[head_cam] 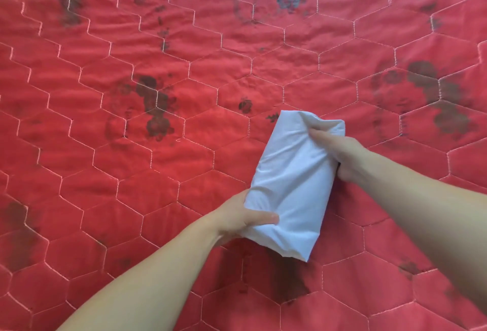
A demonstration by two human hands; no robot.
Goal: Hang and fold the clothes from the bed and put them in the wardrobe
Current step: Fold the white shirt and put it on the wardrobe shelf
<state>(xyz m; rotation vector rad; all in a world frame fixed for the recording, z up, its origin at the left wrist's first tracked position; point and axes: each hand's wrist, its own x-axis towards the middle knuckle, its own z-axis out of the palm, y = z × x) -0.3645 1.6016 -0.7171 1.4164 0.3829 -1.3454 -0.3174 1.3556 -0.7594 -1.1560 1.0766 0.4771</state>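
A white garment (290, 185), folded into a compact oblong bundle, sits tilted over the red quilted bed cover (131, 159), right of centre. My left hand (245, 221) grips its near left corner, thumb on top and fingers beneath. My right hand (340, 151) holds the far right edge, thumb pressing into the cloth and the other fingers hidden under it. Whether the bundle rests on the bed or is lifted slightly I cannot tell.
The red bed cover with white hexagon stitching and dark flower prints (155, 109) fills the whole view. No other clothes and no wardrobe are in sight.
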